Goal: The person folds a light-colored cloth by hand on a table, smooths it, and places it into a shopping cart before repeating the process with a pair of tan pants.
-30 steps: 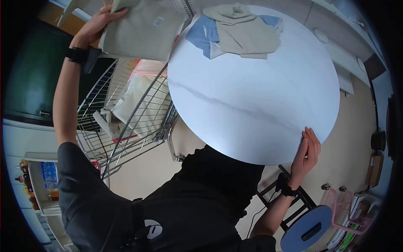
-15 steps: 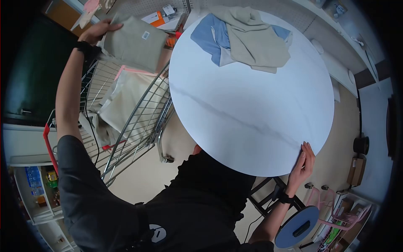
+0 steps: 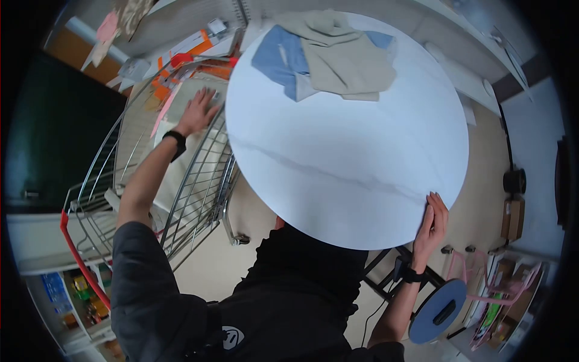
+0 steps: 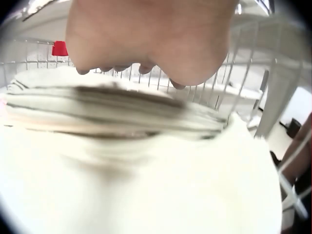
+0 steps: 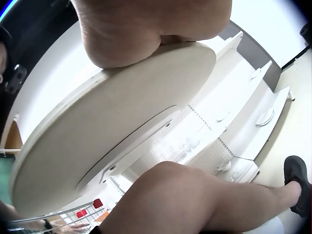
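In the head view my left hand (image 3: 196, 114) is over a flat, folded grey-green fabric item (image 3: 181, 104) in the shopping cart, its fingers spread and straight. The left wrist view shows the hand just above the layered edges of folded cloth (image 4: 122, 112), partly blurred, with pale fabric (image 4: 161, 190) in front. My right hand (image 3: 431, 226) rests on the near right rim of the round white table (image 3: 350, 151), fingers extended. At the table's far side, a rumpled beige cloth (image 3: 347, 60) lies over a blue one (image 3: 277, 57).
The cart's red handle (image 3: 78, 259) is at the left, its wire side close along the table. A stool with a blue round seat (image 3: 437, 311) stands at lower right, near a pink frame (image 3: 509, 295). Shelves with bottles (image 3: 57, 292) line the lower left.
My left hand has brought the folded grey-green item down from above the cart's far end into the cart and released its edge. My right hand stays on the table rim.
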Available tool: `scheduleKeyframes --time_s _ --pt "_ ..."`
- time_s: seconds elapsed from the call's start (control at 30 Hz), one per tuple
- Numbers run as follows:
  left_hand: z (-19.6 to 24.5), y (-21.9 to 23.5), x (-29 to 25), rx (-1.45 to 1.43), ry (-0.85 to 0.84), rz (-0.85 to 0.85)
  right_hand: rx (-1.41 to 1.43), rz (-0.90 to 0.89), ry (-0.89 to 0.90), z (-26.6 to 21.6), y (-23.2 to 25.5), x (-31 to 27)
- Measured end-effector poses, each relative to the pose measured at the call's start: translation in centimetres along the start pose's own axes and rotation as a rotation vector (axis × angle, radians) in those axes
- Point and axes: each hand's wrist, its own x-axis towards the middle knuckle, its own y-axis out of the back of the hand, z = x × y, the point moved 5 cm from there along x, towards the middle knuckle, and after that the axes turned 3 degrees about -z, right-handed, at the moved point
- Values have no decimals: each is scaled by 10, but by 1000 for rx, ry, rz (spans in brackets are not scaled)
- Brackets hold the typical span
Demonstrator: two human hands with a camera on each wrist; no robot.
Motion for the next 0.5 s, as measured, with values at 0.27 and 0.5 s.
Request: scheduleKeyframes --time_s 0.27,0.5 --pt "-78 -53 19 -54 -32 -414 37 63 25 2 6 1" --pt "106 174 66 -572 -105 252 58 105 82 9 7 0"
